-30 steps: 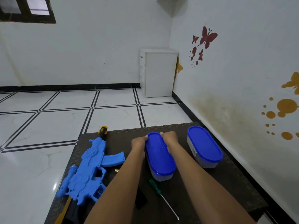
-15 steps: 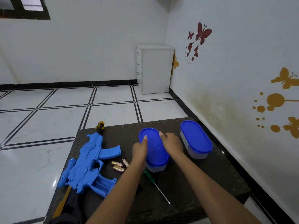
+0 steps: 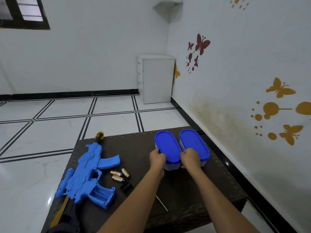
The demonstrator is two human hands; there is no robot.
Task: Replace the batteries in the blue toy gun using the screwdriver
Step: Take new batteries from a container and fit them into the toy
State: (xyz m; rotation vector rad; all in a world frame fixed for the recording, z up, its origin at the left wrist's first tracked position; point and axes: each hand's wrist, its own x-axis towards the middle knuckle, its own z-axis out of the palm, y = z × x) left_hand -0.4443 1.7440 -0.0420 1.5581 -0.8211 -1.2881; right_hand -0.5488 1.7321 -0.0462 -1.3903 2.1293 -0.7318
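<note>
The blue toy gun [image 3: 90, 172] lies on the left of the dark table [image 3: 134, 143], its battery compartment [image 3: 102, 194] open and empty. Three loose batteries [image 3: 119, 175] and a small black cover [image 3: 127, 188] lie beside it. Only the metal shaft of the screwdriver [image 3: 161, 203] shows; my left forearm hides its handle. My left hand [image 3: 157, 157] and my right hand [image 3: 190, 157] grip the near end of the left blue-lidded container [image 3: 168, 148], one on each side. It stands right beside a second blue-lidded container [image 3: 193, 142].
The wall with butterfly stickers runs close along the table's right edge. A white cabinet [image 3: 157, 79] stands in the far corner on the tiled floor [image 3: 50, 132]. The gun's yellow muzzle [image 3: 99, 134] reaches the table's far edge.
The container between my hands has moved away from me and to the right, up against the second container. My hands have slid from its top to its near end.
</note>
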